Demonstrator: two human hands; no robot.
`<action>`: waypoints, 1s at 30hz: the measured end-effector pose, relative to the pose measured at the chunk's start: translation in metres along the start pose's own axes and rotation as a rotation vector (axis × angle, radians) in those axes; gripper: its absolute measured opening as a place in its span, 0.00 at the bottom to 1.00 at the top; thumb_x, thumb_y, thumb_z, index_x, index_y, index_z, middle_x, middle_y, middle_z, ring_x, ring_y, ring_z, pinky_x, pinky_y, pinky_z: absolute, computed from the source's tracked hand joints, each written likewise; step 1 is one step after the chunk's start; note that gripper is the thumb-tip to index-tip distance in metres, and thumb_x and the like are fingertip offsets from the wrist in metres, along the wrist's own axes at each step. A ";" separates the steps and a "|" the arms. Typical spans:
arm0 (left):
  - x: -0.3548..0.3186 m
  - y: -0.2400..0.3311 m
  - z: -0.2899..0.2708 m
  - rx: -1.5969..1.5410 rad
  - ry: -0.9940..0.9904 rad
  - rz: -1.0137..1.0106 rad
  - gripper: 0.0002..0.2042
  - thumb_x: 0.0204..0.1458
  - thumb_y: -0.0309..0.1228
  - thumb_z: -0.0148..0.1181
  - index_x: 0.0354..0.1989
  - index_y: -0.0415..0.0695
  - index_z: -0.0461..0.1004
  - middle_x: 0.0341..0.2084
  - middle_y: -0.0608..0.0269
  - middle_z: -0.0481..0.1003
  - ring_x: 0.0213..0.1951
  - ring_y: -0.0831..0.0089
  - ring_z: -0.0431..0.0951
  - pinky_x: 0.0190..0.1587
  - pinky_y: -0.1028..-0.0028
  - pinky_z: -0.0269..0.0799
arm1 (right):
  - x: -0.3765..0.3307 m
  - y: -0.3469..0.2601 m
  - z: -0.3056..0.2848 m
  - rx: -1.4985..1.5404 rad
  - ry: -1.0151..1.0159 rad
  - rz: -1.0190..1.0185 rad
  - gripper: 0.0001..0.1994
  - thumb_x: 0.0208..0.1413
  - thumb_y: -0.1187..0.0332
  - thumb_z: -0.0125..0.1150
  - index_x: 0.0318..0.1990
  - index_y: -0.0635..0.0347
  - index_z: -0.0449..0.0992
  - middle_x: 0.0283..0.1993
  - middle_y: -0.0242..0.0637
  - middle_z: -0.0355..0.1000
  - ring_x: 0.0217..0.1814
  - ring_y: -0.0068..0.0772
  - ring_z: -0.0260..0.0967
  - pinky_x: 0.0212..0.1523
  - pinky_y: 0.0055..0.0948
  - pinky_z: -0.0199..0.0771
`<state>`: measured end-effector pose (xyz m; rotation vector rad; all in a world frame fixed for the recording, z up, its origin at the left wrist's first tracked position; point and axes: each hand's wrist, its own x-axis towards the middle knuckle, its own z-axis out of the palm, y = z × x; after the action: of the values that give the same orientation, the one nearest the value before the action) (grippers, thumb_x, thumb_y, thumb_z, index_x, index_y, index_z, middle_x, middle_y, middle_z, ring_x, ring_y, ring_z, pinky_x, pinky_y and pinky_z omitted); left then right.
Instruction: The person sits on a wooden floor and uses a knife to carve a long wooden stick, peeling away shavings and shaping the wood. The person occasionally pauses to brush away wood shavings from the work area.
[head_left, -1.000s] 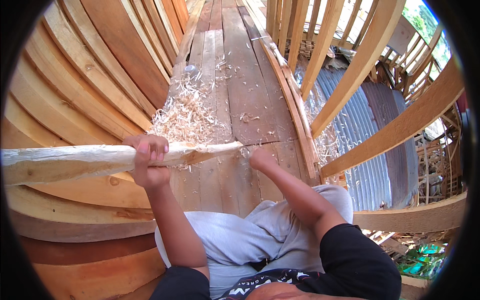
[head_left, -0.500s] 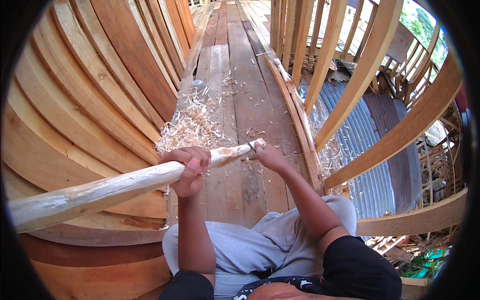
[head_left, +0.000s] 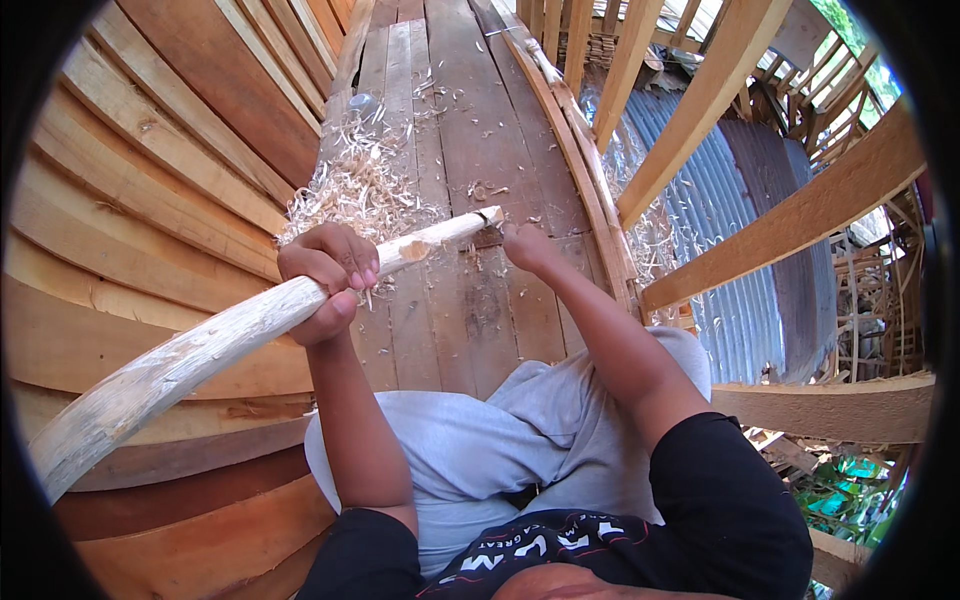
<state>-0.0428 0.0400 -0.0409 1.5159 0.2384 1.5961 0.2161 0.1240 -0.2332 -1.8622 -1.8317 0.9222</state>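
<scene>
A peeled, pale wooden pole point(head_left: 215, 340) slants from the lower left up toward the middle, its far end trimmed narrower. My left hand point(head_left: 328, 278) is closed around it partway along, fingers over the top and thumb below. Just right of the pole's tip, my right hand point(head_left: 530, 247) is a closed fist. A small dark blade, seemingly a knife point(head_left: 486, 218), lies against the tip beside that fist. Its handle is hidden inside my fingers. Curled wood shavings point(head_left: 355, 190) are heaped on the planks beyond my left hand.
Upright boards point(head_left: 150, 190) form a wall on my left. On the right, slanted wooden posts point(head_left: 700, 110) rise from the edge of the plank floor point(head_left: 490, 130), with corrugated metal sheets point(head_left: 700, 200) beyond. A clear cup-like container point(head_left: 363, 104) lies by the shavings.
The view has shifted, so the floor and shavings sit higher and farther left. The pole slants more steeply, and my right fist, which overlapped its tip, is now just beyond it.
</scene>
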 end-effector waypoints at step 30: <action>-0.003 0.005 0.006 0.080 0.197 0.004 0.07 0.35 0.23 0.51 0.22 0.44 0.59 0.16 0.62 0.62 0.20 0.74 0.63 0.32 0.72 0.65 | -0.047 -0.105 -0.014 0.023 -0.064 0.067 0.26 0.60 0.57 0.35 0.40 0.72 0.76 0.47 0.64 0.71 0.50 0.63 0.70 0.55 0.51 0.65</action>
<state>-0.0404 0.0331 -0.0383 1.4197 0.4138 1.7594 0.1505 0.0897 -0.1441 -1.9111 -1.7980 1.0328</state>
